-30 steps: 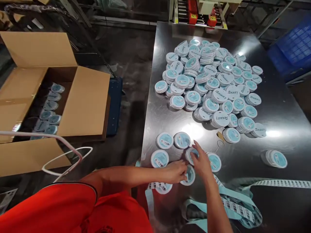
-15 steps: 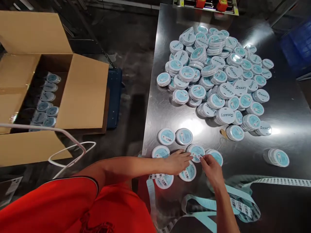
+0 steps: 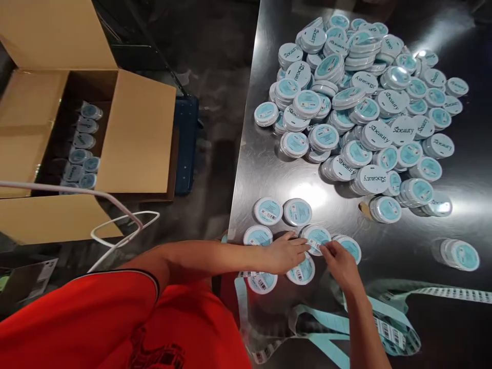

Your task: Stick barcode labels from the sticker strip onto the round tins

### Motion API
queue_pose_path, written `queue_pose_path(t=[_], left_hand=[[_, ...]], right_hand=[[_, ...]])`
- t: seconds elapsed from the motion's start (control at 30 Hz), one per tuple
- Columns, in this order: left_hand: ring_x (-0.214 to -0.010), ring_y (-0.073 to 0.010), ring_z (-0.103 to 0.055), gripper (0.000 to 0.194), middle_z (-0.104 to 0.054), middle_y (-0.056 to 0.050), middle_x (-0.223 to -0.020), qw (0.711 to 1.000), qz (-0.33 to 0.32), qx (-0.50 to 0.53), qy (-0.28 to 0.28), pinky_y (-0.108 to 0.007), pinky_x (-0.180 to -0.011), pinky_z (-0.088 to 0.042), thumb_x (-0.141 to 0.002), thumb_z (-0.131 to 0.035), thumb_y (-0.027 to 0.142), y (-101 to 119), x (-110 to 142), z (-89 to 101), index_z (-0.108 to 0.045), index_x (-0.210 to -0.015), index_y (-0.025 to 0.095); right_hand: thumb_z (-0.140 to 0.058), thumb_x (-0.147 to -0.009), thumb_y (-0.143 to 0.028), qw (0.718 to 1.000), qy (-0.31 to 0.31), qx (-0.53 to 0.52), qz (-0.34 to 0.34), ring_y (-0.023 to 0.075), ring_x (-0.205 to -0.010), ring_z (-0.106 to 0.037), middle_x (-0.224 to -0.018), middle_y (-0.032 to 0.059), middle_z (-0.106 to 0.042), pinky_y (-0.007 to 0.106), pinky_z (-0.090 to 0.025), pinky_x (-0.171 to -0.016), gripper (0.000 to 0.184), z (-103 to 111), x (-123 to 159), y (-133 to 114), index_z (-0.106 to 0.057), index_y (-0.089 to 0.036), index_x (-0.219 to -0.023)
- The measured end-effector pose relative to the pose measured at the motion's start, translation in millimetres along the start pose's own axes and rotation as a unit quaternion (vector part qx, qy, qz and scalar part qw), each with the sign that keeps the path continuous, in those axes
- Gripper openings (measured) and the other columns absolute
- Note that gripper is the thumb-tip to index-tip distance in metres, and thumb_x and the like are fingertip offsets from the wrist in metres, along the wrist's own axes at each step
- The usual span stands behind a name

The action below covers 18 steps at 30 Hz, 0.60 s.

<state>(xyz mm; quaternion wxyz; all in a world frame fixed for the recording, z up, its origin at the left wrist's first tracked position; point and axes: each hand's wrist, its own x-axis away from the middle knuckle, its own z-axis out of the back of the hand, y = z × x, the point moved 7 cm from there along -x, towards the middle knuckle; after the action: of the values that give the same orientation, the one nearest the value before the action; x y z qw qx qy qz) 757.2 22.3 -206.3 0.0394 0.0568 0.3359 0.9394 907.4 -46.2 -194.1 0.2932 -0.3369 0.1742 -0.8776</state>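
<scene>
Several round teal-topped tins lie in a small group at the near edge of a steel table. My left hand rests over this group, its fingertips on the edge of one tin. My right hand is right beside it, fingers pinched at that same tin's near side, on what looks like a small barcode sticker. Another tin lies just under both hands. A teal backing strip with barcode stickers trails over the table's near edge by my right forearm.
A big heap of the same tins covers the far part of the table; one small stack stands apart at right. An open cardboard box holding tins sits on the floor at left, with white wire loops in front.
The view has shifted so the table sits higher and further right. My right hand drew back from the middle tin and pinches at its near edge; my left hand stays over the group.
</scene>
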Motion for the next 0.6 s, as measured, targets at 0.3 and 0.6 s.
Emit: queue_pose_path(t=[0.3,0.6], left_hand=[[-0.148,-0.0323,-0.038,0.030,-0.049,-0.019,-0.154,0.999,-0.017,0.018,0.035,-0.048,-0.121,-0.019,-0.084,-0.065,0.004,1.5,1.6,1.5,-0.068,-0.113,0.012],[-0.147,-0.0315,-0.040,0.029,-0.052,-0.015,-0.153,0.994,0.017,0.108,0.028,-0.047,-0.120,-0.022,-0.078,-0.068,0.000,-4.5,-4.8,-1.9,-0.070,-0.102,0.016]], right_hand=[[-0.049,-0.078,-0.057,0.999,0.000,0.043,0.019,0.0192,-0.061,-0.055,-0.061,0.0011,-0.061,0.034,-0.040,-0.064,0.033,-1.6,-4.4,-0.9,-0.052,-0.026,-0.067],[-0.058,-0.082,-0.050,0.983,0.046,0.173,-0.048,0.0268,-0.070,-0.065,-0.069,0.0094,-0.065,0.037,-0.044,-0.065,0.028,-2.4,-3.6,7.2,-0.055,-0.025,-0.071]])
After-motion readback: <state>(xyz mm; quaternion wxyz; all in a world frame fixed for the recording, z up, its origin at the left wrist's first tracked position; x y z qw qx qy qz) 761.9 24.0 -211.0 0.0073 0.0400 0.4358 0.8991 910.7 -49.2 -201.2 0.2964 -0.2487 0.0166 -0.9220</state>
